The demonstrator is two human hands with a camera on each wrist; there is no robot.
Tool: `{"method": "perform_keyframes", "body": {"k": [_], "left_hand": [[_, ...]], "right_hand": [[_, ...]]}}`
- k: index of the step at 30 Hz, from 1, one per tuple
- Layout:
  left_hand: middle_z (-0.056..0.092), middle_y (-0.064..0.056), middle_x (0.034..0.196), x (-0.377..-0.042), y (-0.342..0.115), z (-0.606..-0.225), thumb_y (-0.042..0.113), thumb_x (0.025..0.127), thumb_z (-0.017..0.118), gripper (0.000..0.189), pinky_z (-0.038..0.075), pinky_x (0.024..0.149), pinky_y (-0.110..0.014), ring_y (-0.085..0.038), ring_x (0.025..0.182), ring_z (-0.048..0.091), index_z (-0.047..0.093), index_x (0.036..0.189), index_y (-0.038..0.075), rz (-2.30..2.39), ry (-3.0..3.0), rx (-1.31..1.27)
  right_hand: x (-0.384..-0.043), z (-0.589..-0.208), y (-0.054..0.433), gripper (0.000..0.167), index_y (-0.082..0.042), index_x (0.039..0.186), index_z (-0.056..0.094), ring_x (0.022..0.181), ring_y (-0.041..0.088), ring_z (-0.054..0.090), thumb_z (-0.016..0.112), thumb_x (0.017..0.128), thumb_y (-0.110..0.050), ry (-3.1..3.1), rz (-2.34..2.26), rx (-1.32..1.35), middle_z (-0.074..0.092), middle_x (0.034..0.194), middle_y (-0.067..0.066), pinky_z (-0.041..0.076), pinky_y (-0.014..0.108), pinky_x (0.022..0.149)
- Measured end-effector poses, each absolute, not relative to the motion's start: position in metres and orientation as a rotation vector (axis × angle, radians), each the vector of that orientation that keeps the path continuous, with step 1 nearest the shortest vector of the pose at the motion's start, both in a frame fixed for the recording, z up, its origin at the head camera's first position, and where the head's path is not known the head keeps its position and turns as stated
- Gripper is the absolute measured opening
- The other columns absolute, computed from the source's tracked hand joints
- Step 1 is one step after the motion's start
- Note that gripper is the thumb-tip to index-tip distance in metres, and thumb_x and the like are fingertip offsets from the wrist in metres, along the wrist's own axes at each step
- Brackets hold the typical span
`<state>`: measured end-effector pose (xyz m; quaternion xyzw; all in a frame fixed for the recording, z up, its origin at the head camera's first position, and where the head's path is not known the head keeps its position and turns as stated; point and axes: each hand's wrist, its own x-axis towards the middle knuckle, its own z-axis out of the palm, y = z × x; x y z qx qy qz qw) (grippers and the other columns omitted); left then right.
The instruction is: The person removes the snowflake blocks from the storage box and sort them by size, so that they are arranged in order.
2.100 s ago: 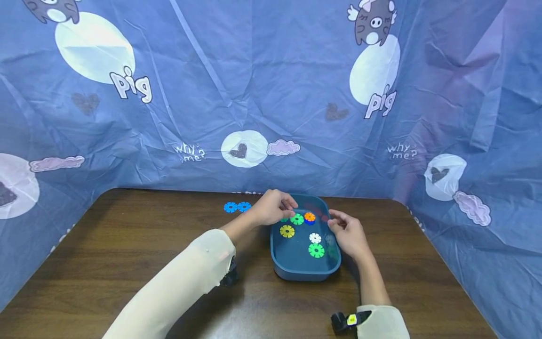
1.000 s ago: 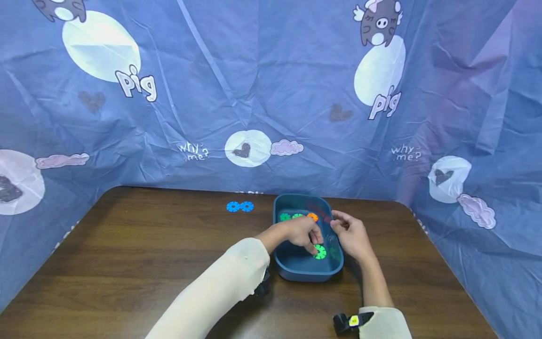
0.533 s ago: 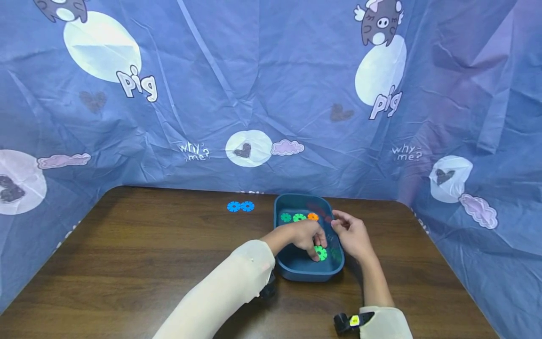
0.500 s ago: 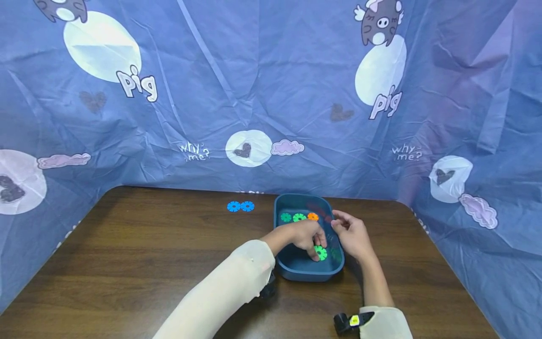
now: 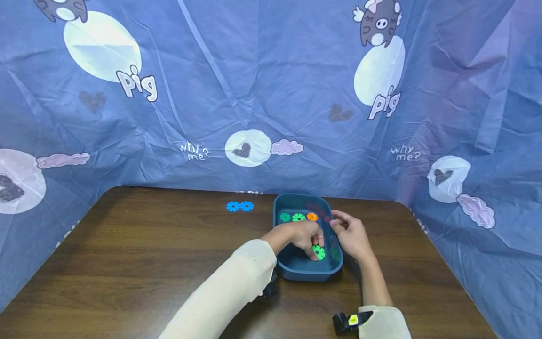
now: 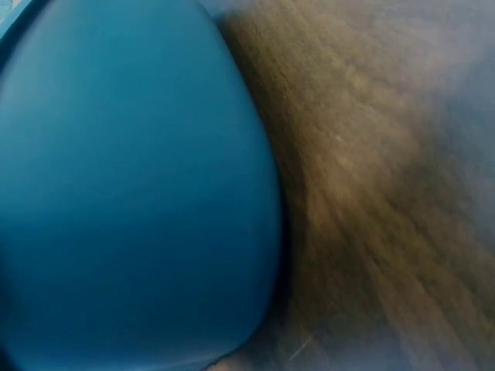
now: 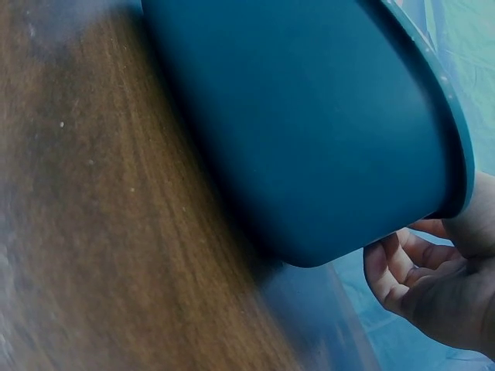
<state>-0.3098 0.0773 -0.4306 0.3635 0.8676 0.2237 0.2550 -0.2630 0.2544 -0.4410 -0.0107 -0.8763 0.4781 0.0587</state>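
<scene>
My left hand (image 5: 304, 234) reaches down into a blue bin (image 5: 311, 275), thumb and fingers pinching at the left edge of a bright green snowflake disc (image 5: 320, 253). Along the bin's far part lie a dark green disc (image 5: 285, 217), a light green disc (image 5: 298, 217) and an orange disc (image 5: 312, 216). My right hand (image 5: 351, 236) stays at the bin's right side, its relaxed fingers touching the wall near the rim. In the right wrist view, that hand (image 7: 445, 286) shows beyond the bin's outer wall (image 7: 309, 131). The left wrist view shows mostly bin wall (image 6: 139, 178).
Two blue snowflake discs (image 5: 240, 206), side by side, lie on the brown wooden table (image 5: 169, 245) left of the bin. A blue printed cloth (image 5: 271, 94) hangs right behind the table's far edge.
My left hand has moved from the bin's far left rim to the bright green disc, covering the spots where yellow and white discs lay. My right hand stays put.
</scene>
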Motion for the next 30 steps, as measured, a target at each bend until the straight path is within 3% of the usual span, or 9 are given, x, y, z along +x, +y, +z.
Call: {"method": "perform_keyframes", "body": {"k": [12, 18, 25, 30], "left_hand": [[0.062, 0.005, 0.096, -0.309, 0.079, -0.429, 0.022, 0.080, 0.091, 0.034, 0.049, 0.082, -0.021, -0.008, 0.091, 0.057, 0.062, 0.098, 0.016, 0.575, 2.381, 0.974], [0.065, 0.003, 0.096, -0.310, 0.077, -0.428, 0.013, 0.083, 0.087, 0.031, 0.052, 0.080, -0.022, -0.009, 0.090, 0.060, 0.062, 0.101, 0.013, 0.703, 2.304, 0.979], [0.069, -0.002, 0.093, -0.310, 0.069, -0.423, 0.000, 0.090, 0.077, 0.020, 0.057, 0.069, -0.023, -0.013, 0.075, 0.068, 0.066, 0.106, 0.006, 0.929, 2.229, 0.952], [0.072, -0.005, 0.093, -0.313, 0.057, -0.412, -0.002, 0.092, 0.073, 0.015, 0.060, 0.074, -0.033, -0.017, 0.075, 0.070, 0.069, 0.106, 0.003, 1.049, 2.221, 0.952]], "right_hand": [[-0.265, -0.441, 0.256, 0.037, -0.001, 0.140, 0.060, 0.099, 0.026, 0.060, 0.057, 0.105, -0.013, -2.660, 1.433, -0.037, 0.067, 0.111, 0.016, 0.050, 0.033, 0.082], [-0.264, -0.442, 0.256, 0.037, -0.003, 0.141, 0.059, 0.100, 0.027, 0.060, 0.056, 0.105, -0.015, -2.670, 1.434, -0.046, 0.067, 0.112, 0.016, 0.050, 0.035, 0.083], [-0.264, -0.442, 0.256, 0.037, -0.002, 0.140, 0.060, 0.100, 0.026, 0.060, 0.057, 0.105, -0.014, -2.654, 1.424, -0.026, 0.067, 0.111, 0.016, 0.049, 0.033, 0.082], [-0.263, -0.442, 0.256, 0.036, -0.002, 0.139, 0.061, 0.099, 0.025, 0.060, 0.058, 0.105, -0.014, -2.649, 1.414, -0.028, 0.068, 0.110, 0.015, 0.050, 0.031, 0.080]]}}
